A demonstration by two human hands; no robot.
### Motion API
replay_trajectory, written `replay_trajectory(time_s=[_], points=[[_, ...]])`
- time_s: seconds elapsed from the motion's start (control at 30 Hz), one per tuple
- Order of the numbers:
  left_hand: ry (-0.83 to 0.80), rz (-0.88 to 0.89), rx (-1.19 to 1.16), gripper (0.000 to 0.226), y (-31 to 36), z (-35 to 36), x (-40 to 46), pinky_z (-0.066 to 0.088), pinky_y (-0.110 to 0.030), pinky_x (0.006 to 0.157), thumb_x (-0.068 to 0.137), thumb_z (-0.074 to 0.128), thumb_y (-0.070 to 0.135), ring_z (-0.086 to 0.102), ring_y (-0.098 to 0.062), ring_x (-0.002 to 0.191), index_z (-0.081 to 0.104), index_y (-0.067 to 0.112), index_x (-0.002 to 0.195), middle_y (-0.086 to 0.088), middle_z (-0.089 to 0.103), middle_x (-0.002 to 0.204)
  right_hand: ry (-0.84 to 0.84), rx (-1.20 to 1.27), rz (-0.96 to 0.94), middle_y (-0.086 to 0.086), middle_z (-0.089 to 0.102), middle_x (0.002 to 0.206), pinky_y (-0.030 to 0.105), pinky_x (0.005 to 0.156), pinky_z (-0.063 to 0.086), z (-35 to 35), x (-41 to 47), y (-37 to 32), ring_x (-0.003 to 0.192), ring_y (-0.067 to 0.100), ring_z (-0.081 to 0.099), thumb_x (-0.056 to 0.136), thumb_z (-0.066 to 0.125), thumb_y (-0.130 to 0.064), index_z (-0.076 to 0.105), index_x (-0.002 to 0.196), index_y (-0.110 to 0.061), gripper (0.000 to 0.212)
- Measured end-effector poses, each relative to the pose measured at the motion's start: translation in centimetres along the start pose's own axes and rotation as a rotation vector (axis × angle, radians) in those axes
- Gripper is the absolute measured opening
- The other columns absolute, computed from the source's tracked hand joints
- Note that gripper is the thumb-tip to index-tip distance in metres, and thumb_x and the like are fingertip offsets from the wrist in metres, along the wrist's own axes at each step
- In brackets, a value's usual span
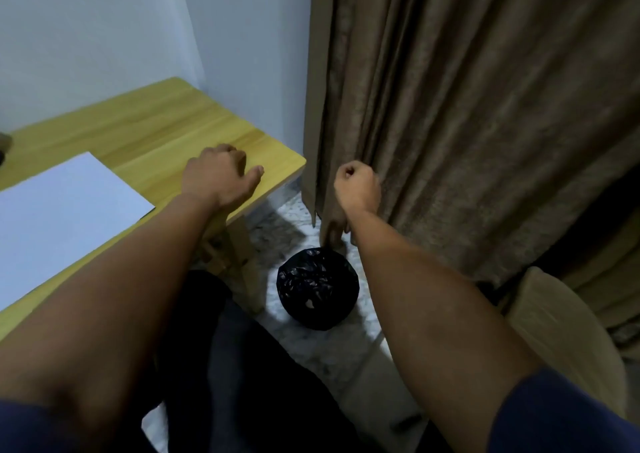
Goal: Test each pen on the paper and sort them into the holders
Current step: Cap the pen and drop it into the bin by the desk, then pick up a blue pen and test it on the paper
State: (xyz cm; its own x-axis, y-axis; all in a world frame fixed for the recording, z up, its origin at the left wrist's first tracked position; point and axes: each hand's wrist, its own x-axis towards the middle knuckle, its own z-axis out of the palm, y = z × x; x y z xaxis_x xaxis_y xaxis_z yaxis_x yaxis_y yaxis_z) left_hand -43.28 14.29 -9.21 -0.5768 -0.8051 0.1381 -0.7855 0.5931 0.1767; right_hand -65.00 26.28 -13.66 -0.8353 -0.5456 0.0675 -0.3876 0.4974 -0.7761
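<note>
Nearest, the white paper (pixel 59 206) lies flat at the near left of the wooden table (pixel 166 130); a sheet that thin looks light and floppy, best pinned with a flat palm while a pen is tried, though no pen or holder is in view. Further out, the left hand (pixel 220 175) rests loosely open on the table's right corner, holding nothing, while the right hand (pixel 356 186) is a closed fist in the air beside the brown curtain (pixel 485 106), its contents hidden. Below them a black-lined bin (pixel 318 290) stands on the speckled floor, and a pale wall closes the far side.
</note>
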Motion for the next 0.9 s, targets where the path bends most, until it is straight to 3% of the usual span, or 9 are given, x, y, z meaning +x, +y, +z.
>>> replay_trajectory(time_s=[0.07, 0.13, 0.37, 0.57, 0.63, 0.73, 0.9], points=[[0.043, -0.031, -0.031, 0.052, -0.5, -1.5, -0.7, 0.051, -0.050, 0.090, 0.092, 0.046, 0.063, 0.056, -0.038, 0.118, 0.069, 0.021, 0.112, -0.010, 0.063, 0.128, 0.013, -0.005, -0.121, 0.010, 0.078, 0.107, 0.041, 0.081, 0.059, -0.3, -0.2, -3.3, 0.101, 0.033, 0.071, 0.100, 0.057, -0.024, 0.079, 0.100, -0.018, 0.023], [0.113, -0.051, -0.011, 0.054, -1.6, -3.2, -1.7, 0.050, -0.049, 0.091, 0.093, 0.051, 0.059, 0.055, -0.037, 0.123, 0.067, 0.020, 0.127, -0.008, 0.063, 0.132, -0.015, 0.003, -0.252, 0.014, 0.077, 0.110, 0.043, 0.084, 0.058, 0.3, -0.7, -6.9, 0.104, 0.038, 0.070, 0.098, 0.059, -0.023, 0.080, 0.101, -0.014, 0.022], [0.266, -0.239, 0.107, 0.040, -11.6, -10.8, -9.6, 0.051, -0.045, 0.088, 0.096, 0.050, 0.042, 0.056, -0.033, 0.117, 0.066, 0.023, 0.127, -0.004, 0.065, 0.126, -0.302, 0.126, -0.504, 0.013, 0.079, 0.092, 0.037, 0.077, 0.054, 7.5, -8.5, -20.3, 0.093, 0.034, 0.073, 0.096, 0.065, -0.025, 0.078, 0.089, -0.011, 0.020], [0.364, -0.574, 0.115, 0.032, -25.1, -15.8, -22.2, 0.050, -0.042, 0.083, 0.096, 0.051, 0.030, 0.058, -0.032, 0.112, 0.068, 0.023, 0.121, -0.003, 0.067, 0.121, -0.601, 0.165, -0.719, 0.010, 0.073, 0.076, 0.036, 0.072, 0.051, 14.9, -21.1, -30.4, 0.083, 0.033, 0.070, 0.094, 0.067, -0.021, 0.070, 0.075, -0.014, 0.021], [0.366, -0.700, 0.095, 0.033, -29.2, -16.4, -26.4, 0.051, -0.044, 0.088, 0.096, 0.053, 0.029, 0.056, -0.031, 0.118, 0.067, 0.024, 0.125, -0.002, 0.066, 0.126, -0.719, 0.159, -0.786, 0.005, 0.074, 0.078, 0.032, 0.072, 0.049, 17.2, -25.2, -32.7, 0.083, 0.029, 0.070, 0.094, 0.067, -0.020, 0.074, 0.077, -0.013, 0.020], [0.349, -0.815, 0.087, 0.034, -34.4, -16.3, -31.3, 0.051, -0.043, 0.089, 0.096, 0.054, 0.029, 0.053, -0.028, 0.122, 0.066, 0.025, 0.128, 0.000, 0.064, 0.131, -0.896, 0.114, -0.883, 0.003, 0.078, 0.084, 0.036, 0.077, 0.059, 20.4, -30.4, -35.2, 0.086, 0.026, 0.074, 0.096, 0.069, -0.019, 0.080, 0.085, -0.008, 0.019], [0.324, -0.795, 0.088, 0.037, -39.2, -14.4, -33.8, 0.048, -0.043, 0.100, 0.099, 0.051, 0.033, 0.047, -0.024, 0.132, 0.064, 0.023, 0.131, 0.003, 0.062, 0.138, -1.075, -0.048, -0.946, 0.004, 0.080, 0.093, 0.043, 0.088, 0.063, 25.9, -36.4, -37.0, 0.092, 0.024, 0.075, 0.094, 0.074, -0.025, 0.071, 0.072, -0.021, 0.022]])
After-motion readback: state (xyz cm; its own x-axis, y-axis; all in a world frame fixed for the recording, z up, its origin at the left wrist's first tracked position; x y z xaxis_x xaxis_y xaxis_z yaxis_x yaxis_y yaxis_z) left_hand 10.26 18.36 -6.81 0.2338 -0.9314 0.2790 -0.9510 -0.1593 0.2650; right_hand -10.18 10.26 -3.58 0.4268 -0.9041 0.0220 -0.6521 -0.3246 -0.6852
